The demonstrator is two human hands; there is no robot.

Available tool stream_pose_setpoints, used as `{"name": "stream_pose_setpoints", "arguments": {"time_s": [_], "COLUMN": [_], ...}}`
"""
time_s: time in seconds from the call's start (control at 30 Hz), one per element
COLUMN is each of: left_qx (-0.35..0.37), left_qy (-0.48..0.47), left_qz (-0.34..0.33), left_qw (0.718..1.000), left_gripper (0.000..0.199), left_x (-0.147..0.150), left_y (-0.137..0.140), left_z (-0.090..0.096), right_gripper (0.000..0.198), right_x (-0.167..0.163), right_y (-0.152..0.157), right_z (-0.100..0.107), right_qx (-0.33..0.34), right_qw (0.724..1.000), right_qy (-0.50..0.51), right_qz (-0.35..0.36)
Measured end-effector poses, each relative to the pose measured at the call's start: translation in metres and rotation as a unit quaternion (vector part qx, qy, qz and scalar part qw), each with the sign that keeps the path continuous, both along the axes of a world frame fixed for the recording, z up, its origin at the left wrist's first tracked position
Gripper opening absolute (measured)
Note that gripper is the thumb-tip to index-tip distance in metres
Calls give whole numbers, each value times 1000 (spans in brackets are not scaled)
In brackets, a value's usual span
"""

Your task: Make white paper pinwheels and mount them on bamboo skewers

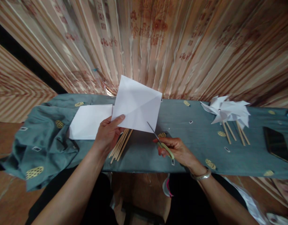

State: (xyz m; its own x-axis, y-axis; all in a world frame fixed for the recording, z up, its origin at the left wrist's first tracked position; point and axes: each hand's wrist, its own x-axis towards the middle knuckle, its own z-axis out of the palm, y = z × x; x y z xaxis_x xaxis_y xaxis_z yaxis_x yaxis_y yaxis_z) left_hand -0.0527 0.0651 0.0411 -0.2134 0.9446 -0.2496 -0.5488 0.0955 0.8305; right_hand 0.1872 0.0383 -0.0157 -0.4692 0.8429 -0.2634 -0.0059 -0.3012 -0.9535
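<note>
My left hand [108, 132] pinches a square sheet of white paper [139, 103] by its lower left corner, thumb on top. Faint diagonal creases cross the sheet, which is raised above the table. In my right hand [174, 148] is a pair of scissors [166, 148] with light green handles. Their blade lies over the sheet near its lower right corner; whether it has cut in there I cannot tell. Several thin wooden sticks [121, 145] lie below the sheet, their upper ends hidden by it. A stack of white paper [91, 122] rests left of my left hand.
Several white paper pinwheels [224, 109] on wooden sticks lie at the right of the table. A dark phone [277, 143] is beyond them. A green patterned cloth [188, 125] covers the table and bunches up at the left. A pleated curtain [144, 47] hangs right behind.
</note>
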Motion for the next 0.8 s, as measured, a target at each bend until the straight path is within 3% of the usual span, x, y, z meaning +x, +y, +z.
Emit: {"name": "stream_pose_setpoints", "arguments": {"time_s": [0.27, 0.8], "left_qx": [16, -13], "left_qy": [33, 47], "left_qz": [7, -54], "left_qw": [999, 997], "left_gripper": [25, 28], "left_x": [1, 7], "left_y": [2, -1], "left_z": [-3, -11], "right_gripper": [36, 51], "right_x": [1, 0], "right_y": [-1, -2], "right_z": [-2, 3], "right_qx": [11, 73], "right_qw": [1000, 997], "right_qy": [-5, 4], "right_qz": [0, 7]}}
